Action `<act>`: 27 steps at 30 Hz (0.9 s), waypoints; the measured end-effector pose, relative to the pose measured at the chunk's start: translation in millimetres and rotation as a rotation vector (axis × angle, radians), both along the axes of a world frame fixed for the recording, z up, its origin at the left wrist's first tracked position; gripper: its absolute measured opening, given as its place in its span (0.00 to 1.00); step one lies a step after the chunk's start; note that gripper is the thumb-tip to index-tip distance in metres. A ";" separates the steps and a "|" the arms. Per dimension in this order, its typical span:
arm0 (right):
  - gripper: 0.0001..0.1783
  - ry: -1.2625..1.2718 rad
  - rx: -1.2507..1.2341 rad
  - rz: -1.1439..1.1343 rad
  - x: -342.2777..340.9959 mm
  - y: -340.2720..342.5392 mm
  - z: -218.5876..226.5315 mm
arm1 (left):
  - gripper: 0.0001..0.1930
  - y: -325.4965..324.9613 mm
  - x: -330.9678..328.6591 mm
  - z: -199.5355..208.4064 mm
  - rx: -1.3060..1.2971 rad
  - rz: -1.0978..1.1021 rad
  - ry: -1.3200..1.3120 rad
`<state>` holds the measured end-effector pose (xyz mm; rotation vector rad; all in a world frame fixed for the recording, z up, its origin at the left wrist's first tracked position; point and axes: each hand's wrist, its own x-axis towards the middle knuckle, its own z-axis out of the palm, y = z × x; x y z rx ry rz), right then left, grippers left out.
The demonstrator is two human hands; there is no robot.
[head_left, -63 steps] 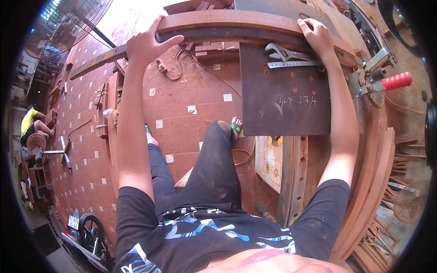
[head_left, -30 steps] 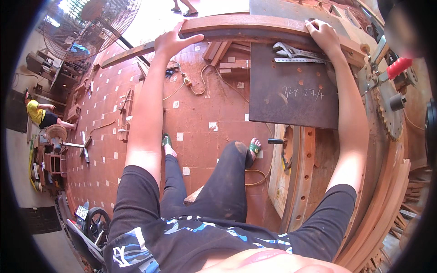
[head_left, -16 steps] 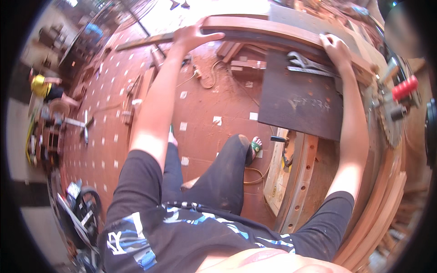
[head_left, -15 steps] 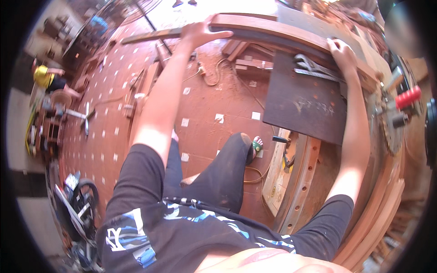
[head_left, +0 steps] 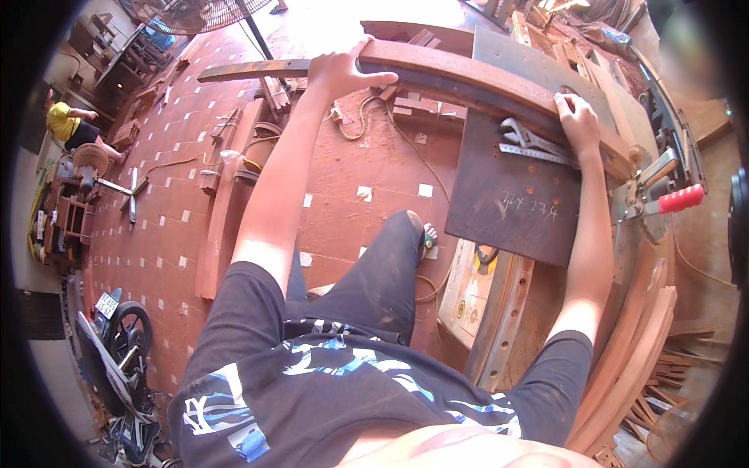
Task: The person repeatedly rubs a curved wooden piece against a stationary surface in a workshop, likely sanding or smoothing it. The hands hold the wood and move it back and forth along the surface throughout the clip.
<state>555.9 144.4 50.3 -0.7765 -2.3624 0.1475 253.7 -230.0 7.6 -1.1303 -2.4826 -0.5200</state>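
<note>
A long reddish wooden bar lies across the far side of the workbench, on top of a dark straight rail. My left hand grips the bar's left end, its thumb stretched along the near side. Toward the right end, my right hand is closed over the bar with bent fingers; their tips are partly hidden. Just below the right hand, an adjustable wrench and a metal ruler rest on a dark plate with chalk marks.
A clamp with a red handle stands at the right beside a toothed round saw blade. Curved wooden pieces lie near my right elbow. A cable crosses the tiled floor. Far left, a person in a yellow shirt sits; a fan stands beyond.
The view has shifted, bringing the fan into sight and showing more of the red-handled clamp. Both hands keep nearly the same hold on the wooden bar.
</note>
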 end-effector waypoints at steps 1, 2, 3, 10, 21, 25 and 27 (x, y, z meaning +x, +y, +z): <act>0.24 0.006 0.013 -0.001 -0.5 -6.4 2.8 | 0.66 -3.4 -0.6 4.6 -0.029 0.009 -0.033; 0.24 0.001 0.022 0.011 -0.9 -12.6 6.5 | 0.66 -8.6 -0.9 7.9 -0.050 0.017 -0.026; 0.23 -0.015 0.006 -0.010 -1.4 -22.9 12.2 | 0.67 -15.0 -0.1 9.8 -0.041 0.015 -0.023; 0.20 -0.074 0.037 0.065 16.0 -64.3 36.4 | 0.67 -44.8 7.2 34.0 -0.074 -0.049 -0.117; 0.25 -0.288 0.014 0.224 27.0 -168.3 87.6 | 0.63 -136.7 7.2 49.9 0.054 -0.133 -0.010; 0.26 -0.298 0.009 0.218 26.0 -186.0 94.5 | 0.50 -156.8 5.5 54.1 0.130 -0.191 -0.020; 0.26 -0.308 0.012 0.196 26.5 -193.3 98.4 | 0.44 -159.9 6.3 59.9 0.167 -0.169 -0.098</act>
